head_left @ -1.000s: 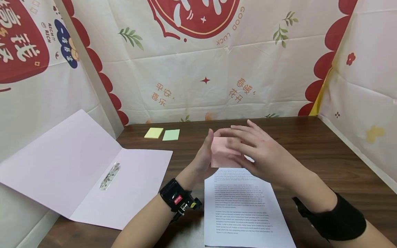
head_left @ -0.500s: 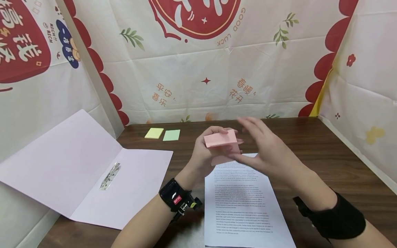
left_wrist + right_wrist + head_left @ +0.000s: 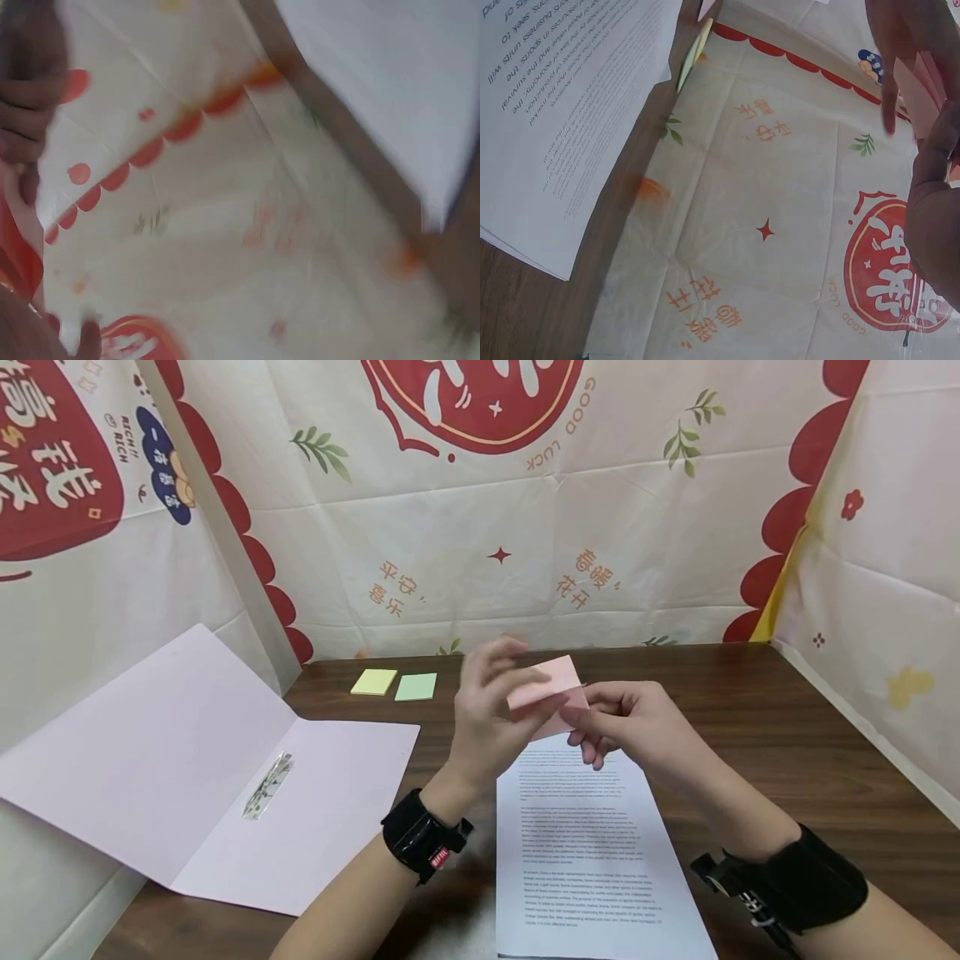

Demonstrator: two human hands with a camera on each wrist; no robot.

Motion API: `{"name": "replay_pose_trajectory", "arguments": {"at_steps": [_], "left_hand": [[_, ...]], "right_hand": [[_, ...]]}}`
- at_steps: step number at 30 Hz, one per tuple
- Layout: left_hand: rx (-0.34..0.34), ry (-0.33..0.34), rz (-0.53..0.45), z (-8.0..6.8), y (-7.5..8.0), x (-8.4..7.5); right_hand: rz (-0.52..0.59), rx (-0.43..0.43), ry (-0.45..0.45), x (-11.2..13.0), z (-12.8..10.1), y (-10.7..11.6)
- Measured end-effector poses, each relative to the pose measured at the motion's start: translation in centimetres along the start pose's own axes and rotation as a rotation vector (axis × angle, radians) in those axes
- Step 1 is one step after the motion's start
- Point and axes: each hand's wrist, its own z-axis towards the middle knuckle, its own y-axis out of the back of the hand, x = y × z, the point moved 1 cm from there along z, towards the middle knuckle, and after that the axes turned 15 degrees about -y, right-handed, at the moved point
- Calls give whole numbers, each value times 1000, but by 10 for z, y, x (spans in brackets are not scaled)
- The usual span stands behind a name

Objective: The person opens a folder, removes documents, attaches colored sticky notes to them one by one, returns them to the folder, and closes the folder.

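A pink sticky note pad (image 3: 553,677) is held up above the far end of a printed sheet stack (image 3: 585,860). Its upper leaf stands bent away from the lower part, and the right wrist view has the pink leaves (image 3: 917,97) spread apart at the right edge. My right hand (image 3: 637,722) pinches the pad's lower right side between thumb and fingers. My left hand (image 3: 487,718) is at its left, blurred, with fingers raised and spread and the thumb overlapping the pad's lower edge. The left wrist view is blurred and does not show the pad clearly.
A yellow sticky note pad (image 3: 373,682) and a green one (image 3: 416,687) lie at the table's back left. An open pale lilac folder (image 3: 345,810) with a clip (image 3: 266,787) inside lies at left, its cover raised. Printed cloth (image 3: 487,518) walls the brown table (image 3: 712,710).
My left hand has let go of the pink pad and lifted its fingers away. My right hand has lowered and now pinches the pad's right side. The pad has moved slightly up and right.
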Motion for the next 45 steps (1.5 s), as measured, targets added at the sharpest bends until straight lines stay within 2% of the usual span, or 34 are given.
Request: {"name": "replay_pose_trajectory", "arguments": {"at_steps": [2, 4, 6, 8, 10, 12, 15, 18, 20, 23, 30, 37, 39, 41, 45], "left_hand": [[65, -235, 304, 3, 5, 0], [118, -406, 470, 5, 9, -1], [177, -500, 534, 6, 12, -2], [221, -534, 548, 5, 13, -3], [254, -543, 561, 4, 14, -3], [272, -550, 573, 2, 13, -3], [290, -567, 588, 1, 11, -3], [312, -568, 594, 0, 9, -4], [331, -553, 591, 0, 8, -4], [340, -495, 555, 0, 8, -4], [254, -315, 336, -1, 12, 0], [139, -204, 158, 5, 19, 4], [114, -210, 156, 8, 24, 4], [112, -254, 194, 9, 29, 1], [184, -448, 374, 7, 36, -10]], "right_hand": [[8, -26, -1, 1, -1, 0], [-42, -64, -16, 2, -2, -1], [-132, -107, -38, 2, -2, -4], [-234, -147, -60, 1, -2, -6], [-342, -198, -49, 1, -3, -8], [-366, -213, -40, 0, -2, -9], [-288, -171, -25, 1, -2, -8], [-136, -89, -37, 0, -1, -8], [-81, -75, -41, 1, -1, -8], [-68, -92, -24, 1, -2, -8], [-55, -112, -20, -2, -3, -7], [-72, -161, -55, -3, -2, -5], [-75, -171, -71, -4, 0, -3], [-69, -187, -88, -6, 4, 2], [-39, -227, -115, -11, 15, 22]]}}
